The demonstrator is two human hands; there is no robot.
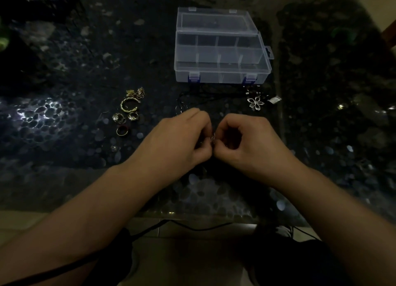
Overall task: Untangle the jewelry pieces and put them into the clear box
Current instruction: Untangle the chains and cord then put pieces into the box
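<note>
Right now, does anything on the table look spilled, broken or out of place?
Nothing looks spilled or broken. The clear box sits open, its compartments apparently empty. Gold rings and a bangle lie loose left of the hands; a flower pendant lies right. Both hands pinch a small tangled piece.

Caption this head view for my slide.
Both hands pinch tangled jewelry before an open clear box.

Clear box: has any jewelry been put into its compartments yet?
No. The clear box stands open with bare compartments, while the gold bangle and flower pendant lie on the table.
</note>
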